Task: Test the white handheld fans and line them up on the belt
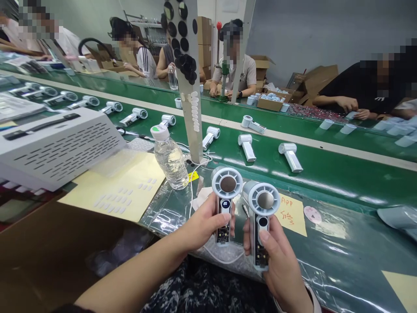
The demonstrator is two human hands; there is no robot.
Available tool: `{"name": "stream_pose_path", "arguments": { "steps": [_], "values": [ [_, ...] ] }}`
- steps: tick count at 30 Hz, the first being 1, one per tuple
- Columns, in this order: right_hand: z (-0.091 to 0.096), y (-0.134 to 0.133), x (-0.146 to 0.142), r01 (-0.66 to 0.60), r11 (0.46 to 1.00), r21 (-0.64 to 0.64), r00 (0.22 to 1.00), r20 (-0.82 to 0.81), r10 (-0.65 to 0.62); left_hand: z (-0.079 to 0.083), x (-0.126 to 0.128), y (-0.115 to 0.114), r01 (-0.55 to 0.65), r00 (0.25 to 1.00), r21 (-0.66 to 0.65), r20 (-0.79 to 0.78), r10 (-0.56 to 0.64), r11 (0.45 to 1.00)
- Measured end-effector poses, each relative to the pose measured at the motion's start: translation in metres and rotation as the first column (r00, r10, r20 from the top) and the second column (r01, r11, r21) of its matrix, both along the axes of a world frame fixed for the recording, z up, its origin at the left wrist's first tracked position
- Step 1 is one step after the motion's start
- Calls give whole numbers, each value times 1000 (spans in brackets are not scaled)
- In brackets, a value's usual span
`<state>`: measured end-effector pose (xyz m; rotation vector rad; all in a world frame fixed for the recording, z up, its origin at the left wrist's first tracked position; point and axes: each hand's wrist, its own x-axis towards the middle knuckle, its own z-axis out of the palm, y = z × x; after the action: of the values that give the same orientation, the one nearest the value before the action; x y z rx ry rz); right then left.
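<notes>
My left hand (pixel 206 219) grips a pale blue handheld fan (pixel 224 230) by its handle, thumb on the front. Its small round display reads 20, and circuit parts show in the handle. Closed around a second handheld fan (pixel 259 250) is my right hand (pixel 282 250), its thumb just below a dark round display. Both fans are upright side by side, their round slotted heads facing me. A white cable (pixel 224 261) runs beneath them at the bench edge.
A water bottle (pixel 171 158) stands left of a metal post (pixel 192 126). Several fans lie along the green conveyor (pixel 215 163). A grey slotted box (pixel 61 148) and yellow paper with small white pieces (pixel 127 187) are left. Co-workers sit across the line.
</notes>
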<state>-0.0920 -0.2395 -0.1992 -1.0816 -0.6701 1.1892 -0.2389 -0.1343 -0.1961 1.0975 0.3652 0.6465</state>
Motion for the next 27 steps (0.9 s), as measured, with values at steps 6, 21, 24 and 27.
{"name": "stream_pose_path", "arguments": {
  "steps": [6,21,24,27],
  "values": [
    [-2,3,0,-19,1000,-12,999,-40,19,2,2,0,4,1000,2,2,-4,1000],
    [0,5,2,18,1000,7,995,-98,-17,3,5,1,-56,996,30,-70,58,998],
    [-2,6,3,21,1000,16,978,-209,-17,-2,7,0,-102,990,-2,-94,101,995],
    [-2,5,6,-16,999,-29,958,-288,7,-2,8,-3,-121,985,-80,-136,110,989]
  ]
}}
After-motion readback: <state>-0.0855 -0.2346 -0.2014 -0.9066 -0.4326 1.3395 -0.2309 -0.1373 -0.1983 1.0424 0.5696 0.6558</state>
